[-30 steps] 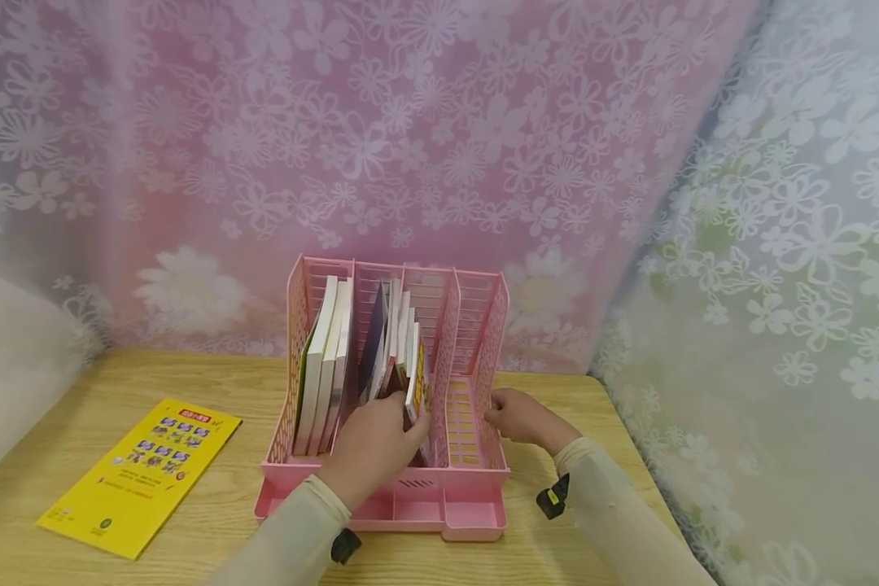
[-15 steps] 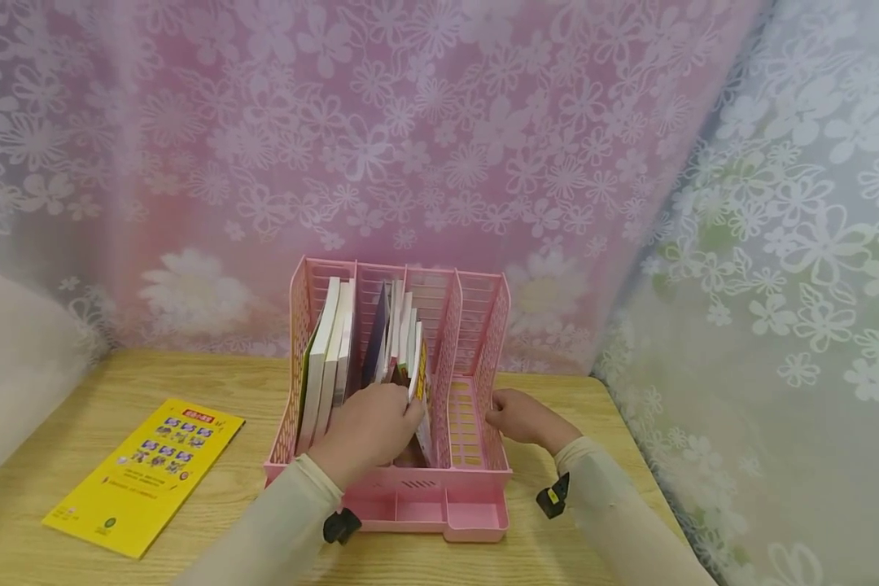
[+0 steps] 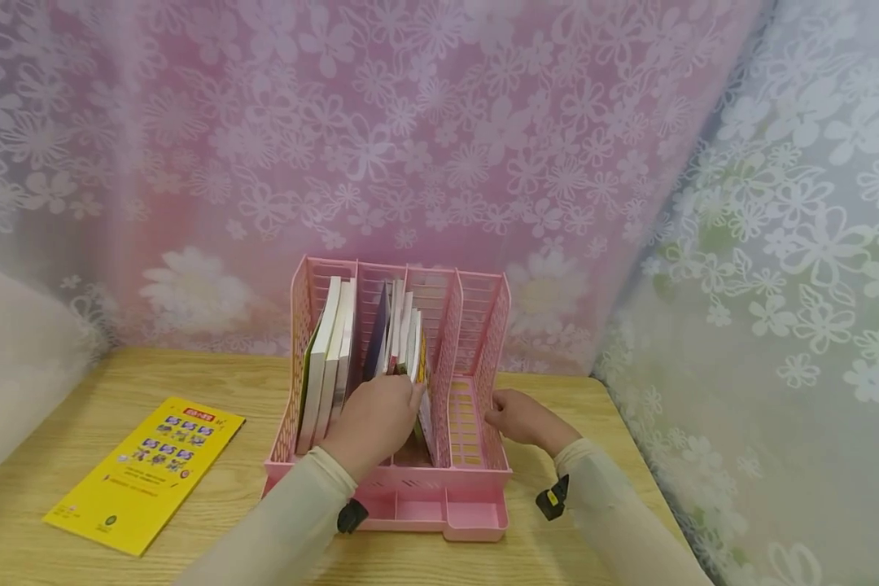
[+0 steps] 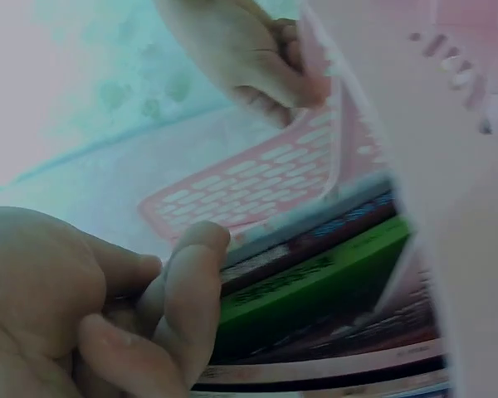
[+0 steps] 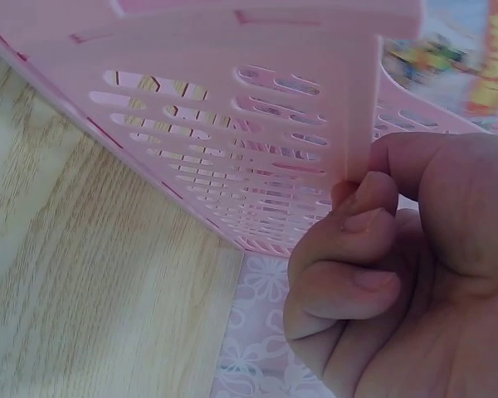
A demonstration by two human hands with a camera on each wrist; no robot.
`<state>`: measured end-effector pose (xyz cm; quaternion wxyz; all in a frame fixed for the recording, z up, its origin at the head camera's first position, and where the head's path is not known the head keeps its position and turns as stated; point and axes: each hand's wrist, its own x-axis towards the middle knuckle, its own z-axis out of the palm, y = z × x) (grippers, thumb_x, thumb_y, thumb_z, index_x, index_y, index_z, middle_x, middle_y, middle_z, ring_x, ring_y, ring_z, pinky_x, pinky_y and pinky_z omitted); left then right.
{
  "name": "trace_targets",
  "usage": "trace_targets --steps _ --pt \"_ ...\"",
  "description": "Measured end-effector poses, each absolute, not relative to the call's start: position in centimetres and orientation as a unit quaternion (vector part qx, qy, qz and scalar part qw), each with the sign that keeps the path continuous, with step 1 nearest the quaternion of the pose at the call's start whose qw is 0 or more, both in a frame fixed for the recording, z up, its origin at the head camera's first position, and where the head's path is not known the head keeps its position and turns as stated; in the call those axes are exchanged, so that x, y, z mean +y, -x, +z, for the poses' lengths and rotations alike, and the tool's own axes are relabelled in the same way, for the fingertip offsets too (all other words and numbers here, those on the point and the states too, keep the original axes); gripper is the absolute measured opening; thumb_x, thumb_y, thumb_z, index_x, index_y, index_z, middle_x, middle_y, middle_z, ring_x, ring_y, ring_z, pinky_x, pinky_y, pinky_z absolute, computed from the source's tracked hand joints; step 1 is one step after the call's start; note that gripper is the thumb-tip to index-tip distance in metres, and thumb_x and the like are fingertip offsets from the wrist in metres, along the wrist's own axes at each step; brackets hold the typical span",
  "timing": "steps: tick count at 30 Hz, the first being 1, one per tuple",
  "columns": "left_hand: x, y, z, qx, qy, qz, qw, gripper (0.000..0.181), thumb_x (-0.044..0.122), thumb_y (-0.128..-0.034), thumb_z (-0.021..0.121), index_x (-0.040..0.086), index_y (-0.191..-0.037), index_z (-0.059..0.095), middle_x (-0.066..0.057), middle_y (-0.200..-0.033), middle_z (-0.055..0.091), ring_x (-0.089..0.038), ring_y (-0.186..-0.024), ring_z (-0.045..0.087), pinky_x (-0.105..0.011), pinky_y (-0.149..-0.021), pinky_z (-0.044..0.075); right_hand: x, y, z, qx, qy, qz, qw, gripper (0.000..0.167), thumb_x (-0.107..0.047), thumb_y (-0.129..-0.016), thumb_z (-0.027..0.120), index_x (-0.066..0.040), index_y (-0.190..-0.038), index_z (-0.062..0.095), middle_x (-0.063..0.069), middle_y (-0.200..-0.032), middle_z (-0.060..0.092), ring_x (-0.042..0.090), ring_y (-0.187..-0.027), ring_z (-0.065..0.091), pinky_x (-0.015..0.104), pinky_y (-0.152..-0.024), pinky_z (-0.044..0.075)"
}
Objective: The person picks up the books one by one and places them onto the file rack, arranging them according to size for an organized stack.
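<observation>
A pink desktop file rack (image 3: 478,470) stands on the table, with several books (image 3: 327,370) upright in its left slot and more books (image 3: 398,338) in the middle ones. At the front edges of the middle books is my left hand (image 3: 376,419). Its fingers are curled against the book spines (image 4: 315,290) in the left wrist view, one of them green. No book shows between thumb and fingers there, though some fingertips are hidden. My right hand (image 5: 415,249) pinches the front edge of the rack's right side wall (image 5: 361,108).
A yellow booklet (image 3: 146,476) lies flat on the wooden table (image 3: 249,407), left of the rack. Small trays (image 3: 476,514) run along the rack's front. Floral curtains (image 3: 410,138) hang behind and at the right side.
The white-and-yellow book at my left hand has gone deeper into the rack, in line with its neighbours. My left hand has shifted slightly farther in; the right hand keeps its hold.
</observation>
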<state>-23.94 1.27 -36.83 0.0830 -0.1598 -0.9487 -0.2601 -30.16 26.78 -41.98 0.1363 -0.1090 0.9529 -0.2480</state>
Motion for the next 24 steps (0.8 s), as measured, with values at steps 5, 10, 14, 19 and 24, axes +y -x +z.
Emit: trace_targets --steps 5,10,14,19,24 --pt "1.5 24.1 -37.5 -0.946 0.159 -0.264 0.098 0.046 0.030 -0.1088 0.054 0.015 -0.065 0.051 0.003 -0.055 0.040 -0.013 -0.048 0.038 -0.029 -0.049 0.035 26.6 30.2 -42.0 0.952 0.118 -0.247 0.139 0.014 -0.015 -0.105 0.052 -0.009 -0.097 0.062 0.002 -0.073 0.046 0.015 -0.064 0.042 0.031 -0.062 0.036" --pt "2.1 24.2 -38.4 -0.937 0.176 -0.268 0.139 0.038 0.031 -0.1075 0.056 0.012 -0.075 0.059 0.004 -0.055 0.044 -0.011 -0.047 0.041 -0.028 -0.050 0.038 26.7 30.2 -41.8 0.952 0.115 -0.246 0.143 0.016 -0.015 -0.105 0.053 -0.006 -0.106 0.065 0.002 -0.074 0.048 0.015 -0.065 0.043 0.031 -0.063 0.037" --pt "2.1 24.1 -39.0 -0.938 0.175 -0.257 0.153 0.033 0.031 -0.1059 0.060 0.011 -0.080 0.062 0.003 -0.058 0.051 -0.012 -0.048 0.048 -0.031 -0.050 0.041 26.8 30.3 -41.6 0.951 0.116 -0.242 0.153 0.018 -0.014 -0.105 0.052 -0.006 -0.112 0.067 0.002 -0.076 0.054 0.015 -0.066 0.048 0.031 -0.062 0.040" --pt "2.0 24.2 -39.6 -0.938 0.180 -0.267 0.130 0.025 0.026 -0.1011 0.068 0.010 -0.081 0.066 0.001 -0.064 0.059 -0.012 -0.052 0.052 -0.032 -0.053 0.044 26.7 30.4 -41.2 0.951 0.110 -0.230 0.174 0.020 -0.012 -0.105 0.053 -0.004 -0.114 0.068 0.003 -0.082 0.061 0.017 -0.071 0.055 0.031 -0.063 0.047" --pt "2.1 24.7 -40.2 -0.944 0.170 -0.255 0.125 0.023 0.025 -0.1010 0.069 0.008 -0.086 0.072 -0.001 -0.068 0.065 -0.014 -0.057 0.060 -0.033 -0.056 0.048 26.5 30.2 -40.9 0.951 0.106 -0.230 0.179 0.019 -0.011 -0.104 0.053 -0.002 -0.112 0.067 0.005 -0.082 0.062 0.017 -0.072 0.057 0.030 -0.062 0.048"
